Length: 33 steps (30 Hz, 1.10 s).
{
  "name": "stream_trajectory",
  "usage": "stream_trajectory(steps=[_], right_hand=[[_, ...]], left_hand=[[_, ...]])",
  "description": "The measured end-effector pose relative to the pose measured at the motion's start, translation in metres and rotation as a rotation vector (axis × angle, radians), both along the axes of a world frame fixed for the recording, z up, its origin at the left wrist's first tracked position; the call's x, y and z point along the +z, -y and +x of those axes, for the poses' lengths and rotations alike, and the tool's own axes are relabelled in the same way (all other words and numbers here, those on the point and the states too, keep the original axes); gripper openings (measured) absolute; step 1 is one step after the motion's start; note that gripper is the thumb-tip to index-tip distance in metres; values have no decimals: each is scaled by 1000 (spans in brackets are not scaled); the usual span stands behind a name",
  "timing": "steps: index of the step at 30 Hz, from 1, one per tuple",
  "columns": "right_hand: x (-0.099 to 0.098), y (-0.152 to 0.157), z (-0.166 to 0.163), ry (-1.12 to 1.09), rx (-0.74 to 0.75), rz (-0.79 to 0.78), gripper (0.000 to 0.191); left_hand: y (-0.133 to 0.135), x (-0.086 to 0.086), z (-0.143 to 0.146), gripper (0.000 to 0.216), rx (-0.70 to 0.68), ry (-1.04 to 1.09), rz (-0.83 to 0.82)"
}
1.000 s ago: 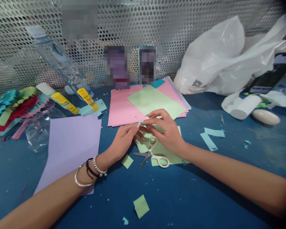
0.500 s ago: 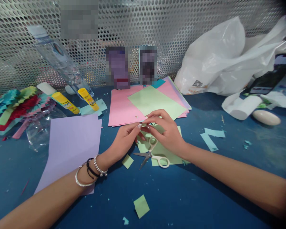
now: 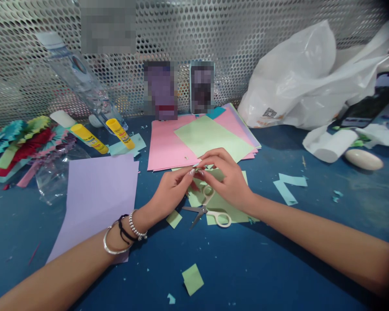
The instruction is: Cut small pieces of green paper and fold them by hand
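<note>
Closely pinching a small pale piece [image 3: 199, 169], mostly hidden, in a nearly closed fingertip grip of left hand [image 3: 170, 192] and right hand [image 3: 228, 181], above green paper [image 3: 222, 205] and spread scissors [image 3: 202, 210]. Surrounded on a blue tabletop [image 3: 246, 263] by lilac paper [image 3: 100, 185] and glue sticks [image 3: 90, 139], facing a perforated metal wall [image 3: 230, 34].

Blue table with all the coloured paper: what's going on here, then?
A person's left hand and right hand meet at the fingertips over a green sheet; anything between them is too hidden to name. White-handled scissors lie open partly on that sheet. The left forearm crosses over a purple sheet, with yellow glue sticks beyond.
</note>
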State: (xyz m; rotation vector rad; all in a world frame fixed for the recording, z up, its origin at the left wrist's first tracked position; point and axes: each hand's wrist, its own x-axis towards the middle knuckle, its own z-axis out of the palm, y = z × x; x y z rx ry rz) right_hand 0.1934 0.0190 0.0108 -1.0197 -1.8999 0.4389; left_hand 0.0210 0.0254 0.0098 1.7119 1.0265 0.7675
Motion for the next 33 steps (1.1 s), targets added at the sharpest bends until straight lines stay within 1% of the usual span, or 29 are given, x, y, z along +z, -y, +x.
stream_trajectory(steps=[4, 7, 10, 19, 24, 29, 33], right_hand=[[0, 0, 1, -17, 14, 6, 14], [0, 1, 1, -16, 12, 9, 14], [0, 1, 1, -13, 6, 8, 14], [1, 1, 0, -13, 0, 1, 16], [2, 1, 0, -25, 0, -1, 13], [1, 1, 0, -26, -5, 3, 12], [1, 1, 0, -24, -8, 0, 13]], left_hand=[[0, 2, 1, 34, -2, 55, -21], [1, 3, 2, 31, 26, 101, -33], [1, 3, 2, 27, 52, 99, -13], [3, 4, 2, 28, 96, 33, 59], [6, 6, 2, 28, 104, -34, 152], [7, 3, 1, 29, 126, -145, 258], [8, 2, 1, 33, 103, -142, 235]])
